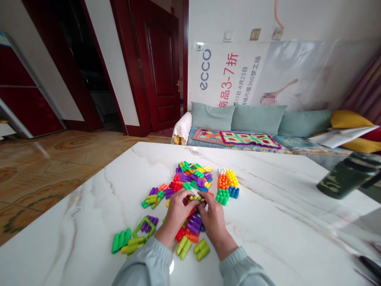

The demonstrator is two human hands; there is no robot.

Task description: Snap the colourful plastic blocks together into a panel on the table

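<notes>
One dark green bottle with a black top is near the right edge of the white marbled table; its closed sides hide what it contains. An open lime-green frame lies at the left of the pieces, a purple piece showing in and beyond its opening.

Above the middle of the table, the left hand and the right hand hold a small olive-green knobbed piece between them. The fingers of each are bent and nearly closed, thumb and fingertips pinching one end of it.

Under and beyond the hands spreads a loose pile of red, purple, green, orange, yellow and blue plastic pieces. Just right of it sits a compact cluster of knobbed pieces, in white, yellow, orange, green and blue. A green ridged piece lies at the near left, and two lime pieces lie between the forearms. A black object is at the lower right.

Past the table are a sofa with pale green cushions and a multicoloured cloth, a printed banner on the wall, a dark red door, and a patterned tan floor.
</notes>
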